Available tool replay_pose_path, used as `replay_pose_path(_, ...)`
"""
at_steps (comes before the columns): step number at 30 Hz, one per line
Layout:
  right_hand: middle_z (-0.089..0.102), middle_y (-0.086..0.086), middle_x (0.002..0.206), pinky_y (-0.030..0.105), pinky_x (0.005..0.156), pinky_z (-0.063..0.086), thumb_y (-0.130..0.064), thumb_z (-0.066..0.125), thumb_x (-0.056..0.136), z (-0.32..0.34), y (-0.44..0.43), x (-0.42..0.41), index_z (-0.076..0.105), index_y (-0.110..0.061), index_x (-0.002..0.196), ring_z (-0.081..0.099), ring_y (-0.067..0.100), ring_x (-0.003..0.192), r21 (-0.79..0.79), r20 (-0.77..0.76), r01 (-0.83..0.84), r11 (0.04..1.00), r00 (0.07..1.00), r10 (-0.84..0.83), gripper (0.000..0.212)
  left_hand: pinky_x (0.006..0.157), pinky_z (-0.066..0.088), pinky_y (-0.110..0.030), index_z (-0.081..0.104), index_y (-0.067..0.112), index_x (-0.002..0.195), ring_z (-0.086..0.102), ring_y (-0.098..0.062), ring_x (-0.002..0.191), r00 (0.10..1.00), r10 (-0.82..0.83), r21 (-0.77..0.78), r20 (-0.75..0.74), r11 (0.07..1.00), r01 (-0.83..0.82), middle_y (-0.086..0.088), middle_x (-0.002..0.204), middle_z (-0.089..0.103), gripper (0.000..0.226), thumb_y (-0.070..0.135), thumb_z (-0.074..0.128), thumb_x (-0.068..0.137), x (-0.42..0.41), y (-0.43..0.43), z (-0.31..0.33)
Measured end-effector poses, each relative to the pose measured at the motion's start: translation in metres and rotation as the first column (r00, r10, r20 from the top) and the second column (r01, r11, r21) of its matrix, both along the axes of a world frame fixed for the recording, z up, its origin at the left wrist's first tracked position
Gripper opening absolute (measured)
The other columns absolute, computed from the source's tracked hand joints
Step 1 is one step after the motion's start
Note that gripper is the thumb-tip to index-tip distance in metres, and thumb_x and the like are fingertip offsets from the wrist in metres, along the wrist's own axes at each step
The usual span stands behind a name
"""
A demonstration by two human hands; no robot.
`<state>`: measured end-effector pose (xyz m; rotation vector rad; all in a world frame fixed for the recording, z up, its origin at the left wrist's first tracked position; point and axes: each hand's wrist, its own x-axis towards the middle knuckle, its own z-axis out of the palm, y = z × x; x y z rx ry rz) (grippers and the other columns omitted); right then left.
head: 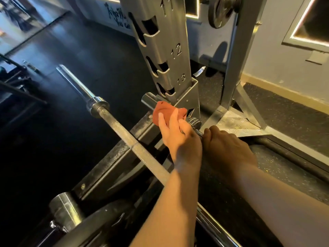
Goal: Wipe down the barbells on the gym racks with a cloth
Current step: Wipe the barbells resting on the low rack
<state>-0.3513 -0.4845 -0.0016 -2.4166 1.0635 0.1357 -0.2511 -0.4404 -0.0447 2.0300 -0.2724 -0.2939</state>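
An orange cloth point(166, 114) is wrapped over the chrome sleeve of a short barbell point(148, 101) that lies low beside the rack's foot. My left hand point(176, 134) grips the cloth against that sleeve, thumb on top. Just to the right, my right hand point(229, 148) curls round the same bar's thin shaft behind its collar point(195, 122). A second, longer barbell point(124, 134) runs diagonally from the upper left and passes under my left forearm; its shaft looks dull and chalky.
The grey rack upright point(165, 50) with slots numbered 11 to 13 stands right behind the cloth. A weight plate point(222, 11) hangs at the top, a ridged metal base plate point(235, 122) lies at right. Another chrome bar point(215, 227) and a dark plate point(92, 225) sit near me.
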Motion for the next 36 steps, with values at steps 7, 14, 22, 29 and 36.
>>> replay_pose_path(7, 0.053, -0.001, 0.086, 0.035, 0.071, 0.042, -0.048, 0.021, 0.108, -0.015, -0.005, 0.007, 0.049, -0.023, 0.114, 0.055, 0.017, 0.081, 0.08, -0.02, 0.103, 0.991, 0.995, -0.102, 0.038, 0.095, 0.048, -0.025, 0.061, 0.009, 0.129, 0.06, -0.019, 0.115, 0.992, 0.083, -0.056, -0.09, 0.994, -0.088, -0.006, 0.124, 0.064, 0.041, 0.032, 0.041, 0.102, -0.021, 0.02, -0.006)
replay_pose_path(14, 0.058, 0.002, 0.093, 0.037, 0.072, 0.045, -0.046, 0.025, 0.108, -0.022, -0.006, 0.003, 0.049, -0.024, 0.116, 0.055, 0.02, 0.082, 0.03, 0.024, 0.075, 0.997, 0.997, -0.075, 0.033, 0.056, 0.045, -0.019, 0.053, 0.02, 0.097, 0.055, -0.011, 0.066, 0.837, 0.163, -0.035, -0.521, 0.977, -0.212, 0.0, 0.081, 0.057, 0.032, 0.043, 0.035, 0.109, -0.049, 0.022, 0.017)
replay_pose_path(22, 0.052, -0.005, 0.08, 0.029, 0.06, 0.036, -0.048, 0.021, 0.108, -0.028, -0.005, 0.001, 0.049, -0.025, 0.114, 0.052, 0.01, 0.071, 0.032, 0.073, 0.088, 0.996, 0.993, -0.09, 0.037, 0.089, 0.056, -0.046, 0.059, 0.019, 0.093, 0.065, -0.024, 0.095, 0.75, 0.197, -0.027, -0.632, 0.961, -0.275, -0.009, 0.099, 0.065, 0.029, 0.034, 0.038, 0.107, -0.002, 0.008, 0.028)
replay_pose_path(29, 0.054, -0.002, 0.083, 0.033, 0.065, 0.04, -0.047, 0.019, 0.108, -0.025, -0.007, 0.004, 0.049, -0.024, 0.111, 0.055, 0.015, 0.075, 0.059, 0.036, 0.079, 0.995, 0.996, -0.081, 0.039, 0.069, 0.056, -0.029, 0.056, 0.017, 0.102, 0.065, -0.014, 0.083, 0.992, -0.019, 0.013, -0.123, 1.0, 0.02, -0.003, 0.09, 0.061, 0.021, 0.032, 0.042, 0.107, -0.038, 0.024, 0.02)
replay_pose_path(36, 0.045, -0.005, 0.082, 0.027, 0.056, 0.032, -0.041, 0.022, 0.109, -0.027, -0.007, 0.003, 0.048, -0.02, 0.114, 0.048, 0.012, 0.07, -0.013, 0.012, 0.046, 0.999, 0.999, -0.045, 0.034, 0.081, 0.056, -0.033, 0.054, 0.022, 0.125, 0.061, -0.013, 0.097, 0.95, -0.258, 0.101, 0.175, 0.965, 0.244, -0.001, 0.111, 0.059, 0.036, 0.043, 0.033, 0.104, -0.016, 0.019, 0.019)
